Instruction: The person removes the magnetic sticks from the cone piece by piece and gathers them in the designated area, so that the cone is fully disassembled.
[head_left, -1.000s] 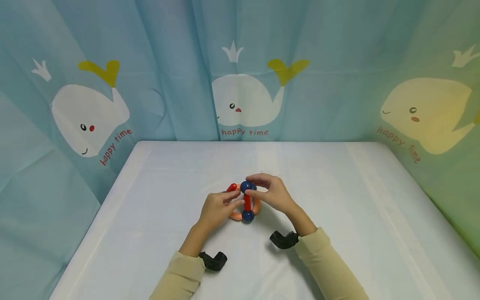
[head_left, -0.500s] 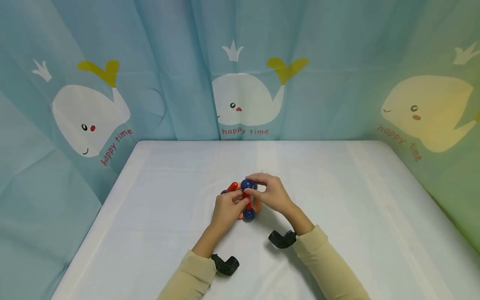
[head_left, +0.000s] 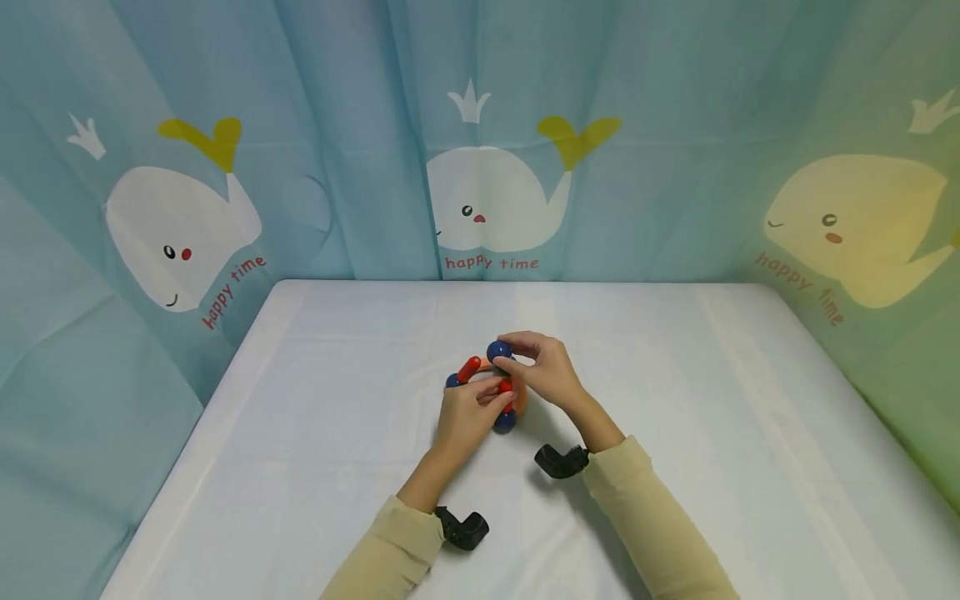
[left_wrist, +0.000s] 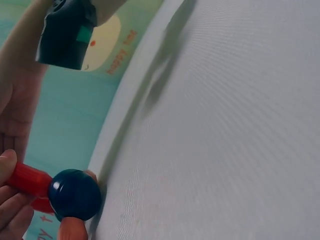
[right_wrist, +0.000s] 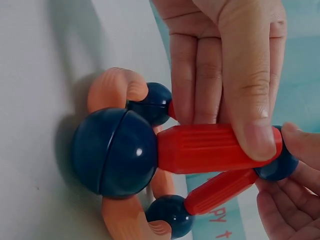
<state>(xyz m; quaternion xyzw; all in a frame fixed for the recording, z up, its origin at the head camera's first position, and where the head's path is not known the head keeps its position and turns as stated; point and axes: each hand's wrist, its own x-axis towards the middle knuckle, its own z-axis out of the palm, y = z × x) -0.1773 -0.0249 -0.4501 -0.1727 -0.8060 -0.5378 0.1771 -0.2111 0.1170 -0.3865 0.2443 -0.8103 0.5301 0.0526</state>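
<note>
With thumb and fingers, my left hand [head_left: 465, 417] pinches a red ribbed rod [right_wrist: 205, 150] near its upper end. That rod rises from the near blue ball [right_wrist: 115, 152] of a ring made from orange curved rods [right_wrist: 117, 90] and blue balls. My right hand [head_left: 549, 367] grips another blue ball [head_left: 498, 351] above the ring. In the right wrist view, a second red rod [right_wrist: 220, 192] slants from a lower blue ball [right_wrist: 172, 215] to the held one. A third red rod [head_left: 469, 368] leans up from the left blue ball [head_left: 452, 381].
The white table [head_left: 645, 350] lies under the toy, with a pale blue curtain [head_left: 360, 208] printed with whales behind it. A black wrist camera [head_left: 462, 530] sits at the left wrist and another black camera [head_left: 561, 462] at the right.
My left hand has moved right and now pinches the near red rod. My right hand has shifted slightly away with its ball, and the near rod's upper tip now shows below that ball.
</note>
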